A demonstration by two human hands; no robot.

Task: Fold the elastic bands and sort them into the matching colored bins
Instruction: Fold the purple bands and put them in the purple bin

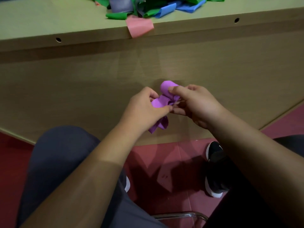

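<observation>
A purple elastic band (162, 102) is bunched between both hands, in front of the desk's wooden front panel and below the tabletop. My left hand (144, 109) pinches its lower folds, and a loose end hangs below that hand. My right hand (195, 104) pinches the upper loop, which curls up over its fingers. On the tabletop at the top lies a pile of green, blue and grey bands (148, 6), with a pink band (139, 26) drooping over the desk edge. No bins are in view.
The desk top (49, 22) runs across the top, with its front panel (82, 83) below. My knees in dark trousers (62, 162), black shoes (215, 153) and a red floor fill the bottom. A chrome chair rail (181, 215) shows low down.
</observation>
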